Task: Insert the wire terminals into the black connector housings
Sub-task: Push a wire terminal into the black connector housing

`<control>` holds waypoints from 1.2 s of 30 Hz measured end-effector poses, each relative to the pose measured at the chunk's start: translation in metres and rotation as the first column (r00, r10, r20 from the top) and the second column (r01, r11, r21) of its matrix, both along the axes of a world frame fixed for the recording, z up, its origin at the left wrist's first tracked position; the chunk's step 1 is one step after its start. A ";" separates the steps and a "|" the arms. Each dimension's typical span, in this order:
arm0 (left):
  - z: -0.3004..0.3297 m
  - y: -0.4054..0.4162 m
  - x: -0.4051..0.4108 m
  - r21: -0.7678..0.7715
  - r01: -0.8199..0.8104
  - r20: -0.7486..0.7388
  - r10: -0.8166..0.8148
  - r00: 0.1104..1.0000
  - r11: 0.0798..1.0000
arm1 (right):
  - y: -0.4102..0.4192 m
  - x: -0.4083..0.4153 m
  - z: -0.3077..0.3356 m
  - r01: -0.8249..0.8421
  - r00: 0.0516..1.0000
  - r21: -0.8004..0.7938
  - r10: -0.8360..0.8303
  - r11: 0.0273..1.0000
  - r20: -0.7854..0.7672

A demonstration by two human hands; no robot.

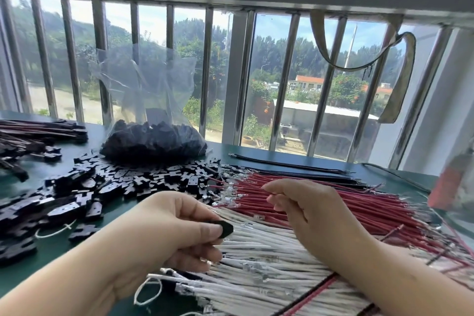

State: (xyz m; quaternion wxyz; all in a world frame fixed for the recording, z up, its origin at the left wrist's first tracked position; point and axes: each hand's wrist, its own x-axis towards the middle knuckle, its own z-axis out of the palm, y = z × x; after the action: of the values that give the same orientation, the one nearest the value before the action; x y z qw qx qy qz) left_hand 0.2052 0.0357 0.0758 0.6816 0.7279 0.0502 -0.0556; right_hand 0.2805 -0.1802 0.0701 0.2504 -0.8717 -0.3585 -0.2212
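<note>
My left hand [169,228] pinches one black connector housing [223,229] between thumb and fingers, low in the middle of the view. Just right of it, my right hand [302,202] hovers over the red wires [359,202], its thumb and forefinger close together; whether they hold a wire is unclear. White wires [269,259] with metal terminals lie in a bundle under both hands. Thin black wires [295,165] lie beyond the red ones. Loose black housings [115,182] are scattered at the left.
A clear plastic bag [154,141] full of black housings stands at the back of the green table [56,249]. Finished wire assemblies [30,136] pile up at the far left. Behind it all, a barred window [238,79] closes off the table's far edge.
</note>
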 end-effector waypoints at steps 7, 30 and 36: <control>0.004 0.004 -0.003 -0.010 0.099 0.025 -0.098 0.995 0.995 | 0.002 -0.021 0.011 -0.110 0.923 0.275 0.201 0.955 -0.329; 0.003 0.008 -0.002 -0.076 0.235 0.043 -0.232 0.972 0.969 | 0.008 -0.043 0.010 -0.217 0.969 0.239 0.239 0.947 -0.068; 0.002 0.007 -0.002 -0.089 0.256 0.005 -0.256 0.967 0.963 | 0.007 -0.045 0.008 -0.219 0.976 0.107 0.216 0.970 0.040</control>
State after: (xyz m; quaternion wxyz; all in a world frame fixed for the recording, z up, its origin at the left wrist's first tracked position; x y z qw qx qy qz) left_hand 0.2031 0.0426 0.0781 0.7002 0.6970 -0.0444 -0.1479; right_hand 0.2351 -0.1731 0.0780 0.3158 -0.8089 -0.4425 -0.2240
